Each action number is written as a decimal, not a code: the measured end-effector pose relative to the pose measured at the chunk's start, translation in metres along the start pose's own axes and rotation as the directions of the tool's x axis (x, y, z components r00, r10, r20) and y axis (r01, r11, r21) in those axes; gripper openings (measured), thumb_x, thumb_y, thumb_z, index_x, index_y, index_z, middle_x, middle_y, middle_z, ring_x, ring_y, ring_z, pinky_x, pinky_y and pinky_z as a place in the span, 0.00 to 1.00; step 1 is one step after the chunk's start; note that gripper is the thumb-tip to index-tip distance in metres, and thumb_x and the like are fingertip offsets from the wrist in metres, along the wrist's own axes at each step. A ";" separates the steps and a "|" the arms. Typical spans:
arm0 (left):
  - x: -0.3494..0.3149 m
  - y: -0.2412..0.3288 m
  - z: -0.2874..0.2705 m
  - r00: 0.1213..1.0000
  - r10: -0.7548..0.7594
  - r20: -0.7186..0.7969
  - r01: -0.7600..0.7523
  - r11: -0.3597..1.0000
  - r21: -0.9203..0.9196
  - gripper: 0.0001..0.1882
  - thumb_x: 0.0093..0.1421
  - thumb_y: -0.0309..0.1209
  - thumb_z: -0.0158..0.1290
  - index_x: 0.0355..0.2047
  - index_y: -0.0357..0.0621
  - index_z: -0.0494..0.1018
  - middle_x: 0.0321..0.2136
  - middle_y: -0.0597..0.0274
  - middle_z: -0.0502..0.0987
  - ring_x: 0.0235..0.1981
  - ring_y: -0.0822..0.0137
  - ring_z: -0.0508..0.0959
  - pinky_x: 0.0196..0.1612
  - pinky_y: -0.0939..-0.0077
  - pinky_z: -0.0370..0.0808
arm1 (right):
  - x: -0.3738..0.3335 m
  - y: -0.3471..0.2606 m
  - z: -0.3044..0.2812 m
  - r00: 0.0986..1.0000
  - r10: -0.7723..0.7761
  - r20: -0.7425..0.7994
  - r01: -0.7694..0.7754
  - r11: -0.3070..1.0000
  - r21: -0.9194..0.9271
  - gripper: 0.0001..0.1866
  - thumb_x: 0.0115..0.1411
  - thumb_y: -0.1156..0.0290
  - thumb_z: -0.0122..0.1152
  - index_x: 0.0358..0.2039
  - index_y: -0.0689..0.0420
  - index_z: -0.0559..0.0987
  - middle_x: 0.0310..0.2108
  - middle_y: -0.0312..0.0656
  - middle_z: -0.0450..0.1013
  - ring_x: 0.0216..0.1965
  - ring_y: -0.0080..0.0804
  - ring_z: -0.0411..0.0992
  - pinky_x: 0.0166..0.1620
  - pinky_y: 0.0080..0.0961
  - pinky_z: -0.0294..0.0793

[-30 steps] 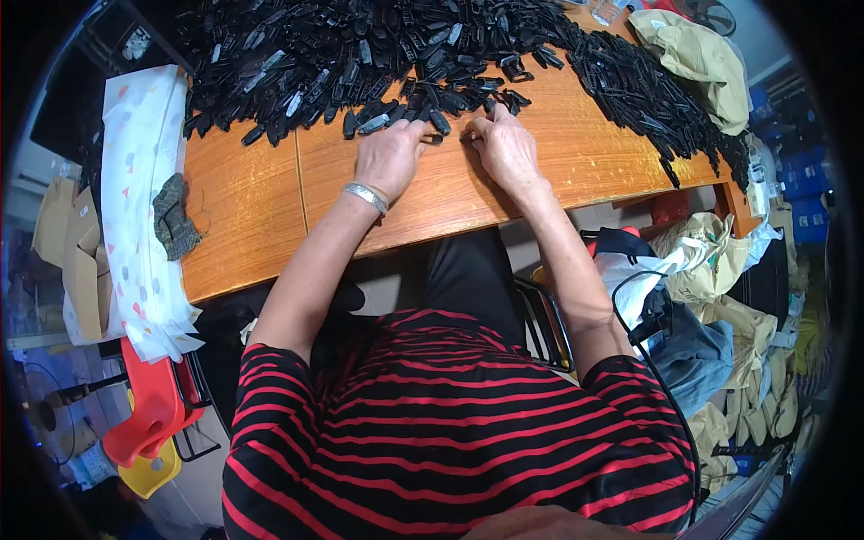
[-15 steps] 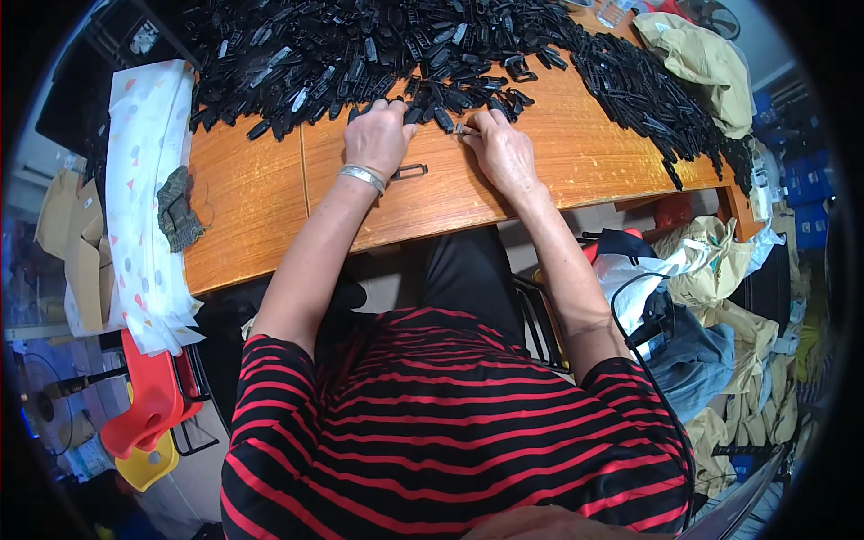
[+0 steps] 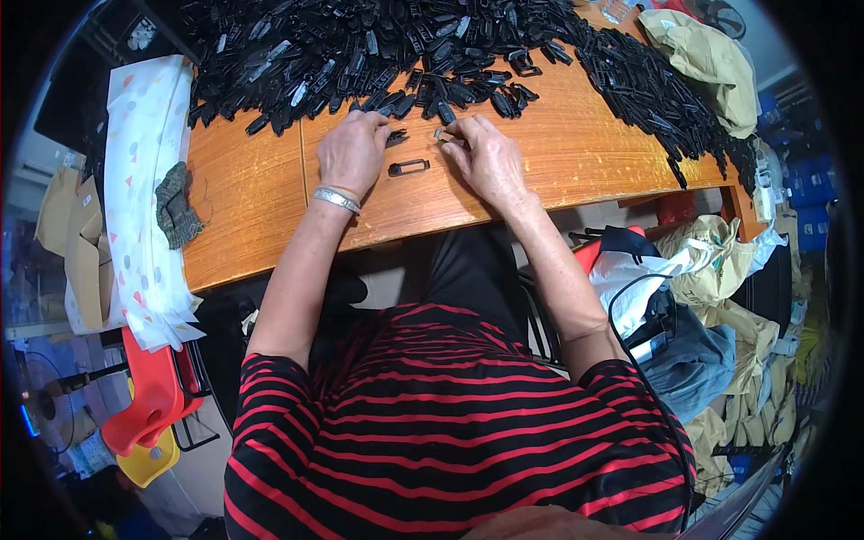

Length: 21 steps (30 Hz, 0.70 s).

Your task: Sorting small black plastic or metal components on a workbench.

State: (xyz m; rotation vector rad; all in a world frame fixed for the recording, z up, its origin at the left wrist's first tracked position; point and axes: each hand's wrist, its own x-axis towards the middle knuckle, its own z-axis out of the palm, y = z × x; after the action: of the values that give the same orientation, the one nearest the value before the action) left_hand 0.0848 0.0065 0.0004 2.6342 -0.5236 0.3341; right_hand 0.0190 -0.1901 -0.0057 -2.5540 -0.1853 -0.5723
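Note:
Between my hands a black rectangular plastic frame [image 3: 409,167] lies on the wooden table. My left hand [image 3: 351,151], with a silver bracelet at its wrist, is closed on a small black plastic piece [image 3: 396,137] that sticks out past its fingertips. Across from it, my right hand [image 3: 487,160] pinches a small grey metal-looking clip [image 3: 440,136] between thumb and fingers. Just beyond both hands spreads a large pile of black plastic parts [image 3: 360,54]. One loose black part [image 3: 446,112] lies at the pile's near edge, beside my right fingertips.
A second heap of thin black parts [image 3: 643,108] runs along the right side of the table [image 3: 243,207]. On the left lie a white patterned sheet [image 3: 144,198] and a dark knitted glove [image 3: 175,209]. Red chair [image 3: 148,396] at lower left; bags [image 3: 711,261] at right.
My left hand has drawn back from the pile, left and toward me, with a black piece now showing at its fingertips. My right hand has shifted slightly left and nearer, still holding the clip.

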 end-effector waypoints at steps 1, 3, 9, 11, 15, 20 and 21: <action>-0.001 0.000 0.000 1.000 0.019 -0.014 -0.020 0.998 -0.066 0.11 0.55 0.38 0.56 0.35 0.47 0.78 0.32 0.58 0.77 0.33 0.55 0.78 0.35 0.62 0.73 | 0.000 -0.001 0.001 1.000 0.000 0.007 0.000 1.000 0.014 0.10 0.54 0.68 0.63 0.36 0.57 0.77 0.33 0.43 0.73 0.32 0.43 0.75 0.34 0.35 0.74; -0.005 0.001 0.000 0.999 0.043 -0.005 -0.043 0.997 -0.068 0.12 0.54 0.38 0.57 0.35 0.46 0.77 0.32 0.58 0.77 0.34 0.55 0.78 0.35 0.62 0.73 | 0.000 -0.004 0.002 1.000 -0.002 0.013 0.001 1.000 0.024 0.11 0.54 0.68 0.63 0.36 0.58 0.77 0.33 0.43 0.73 0.32 0.43 0.75 0.34 0.34 0.74; -0.006 -0.004 0.004 0.996 0.078 0.032 -0.076 0.996 -0.055 0.13 0.51 0.35 0.60 0.35 0.44 0.76 0.33 0.58 0.77 0.33 0.54 0.78 0.35 0.63 0.73 | 0.003 -0.021 0.004 1.000 -0.023 -0.017 0.025 0.987 0.156 0.11 0.53 0.69 0.64 0.36 0.59 0.76 0.31 0.46 0.73 0.32 0.44 0.75 0.34 0.34 0.73; -0.006 -0.006 0.001 0.996 0.065 0.066 -0.052 0.981 -0.185 0.14 0.51 0.32 0.60 0.36 0.40 0.75 0.29 0.59 0.76 0.30 0.63 0.77 0.34 0.70 0.73 | 0.005 -0.026 0.007 0.995 -0.073 -0.063 0.084 0.975 0.207 0.12 0.53 0.70 0.64 0.37 0.60 0.76 0.32 0.47 0.73 0.32 0.44 0.75 0.34 0.33 0.74; -0.011 -0.009 0.009 0.991 0.085 0.105 0.029 0.627 -0.778 0.15 0.57 0.30 0.57 0.42 0.36 0.72 0.24 0.70 0.74 0.21 0.81 0.67 0.25 0.86 0.67 | 0.009 -0.035 0.010 0.987 -0.095 -0.133 0.133 0.939 0.318 0.11 0.55 0.72 0.63 0.38 0.60 0.75 0.30 0.44 0.73 0.27 0.35 0.75 0.31 0.27 0.73; -0.026 0.008 -0.004 0.897 -0.017 0.442 0.441 0.109 -0.891 0.17 0.59 0.28 0.54 0.49 0.40 0.69 0.25 0.70 0.75 0.17 0.84 0.65 0.19 0.91 0.61 | 0.004 -0.026 0.019 0.997 0.080 0.003 -0.069 0.839 0.540 0.10 0.57 0.76 0.61 0.39 0.62 0.74 0.30 0.36 0.73 0.24 0.17 0.71 0.29 0.17 0.71; -0.030 0.009 -0.003 0.897 0.004 0.442 0.438 0.125 -0.890 0.18 0.60 0.30 0.53 0.50 0.41 0.68 0.24 0.70 0.75 0.16 0.85 0.64 0.18 0.91 0.61 | 0.000 -0.026 0.023 0.993 0.119 0.014 -0.099 0.759 0.644 0.10 0.58 0.77 0.59 0.40 0.64 0.73 0.29 0.35 0.73 0.24 0.16 0.69 0.28 0.16 0.70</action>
State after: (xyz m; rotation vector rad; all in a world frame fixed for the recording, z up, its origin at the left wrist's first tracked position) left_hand 0.0540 0.0100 -0.0026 1.3164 -0.2430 -0.4983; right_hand 0.0212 -0.1558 -0.0117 -1.8635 -0.1824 -0.4043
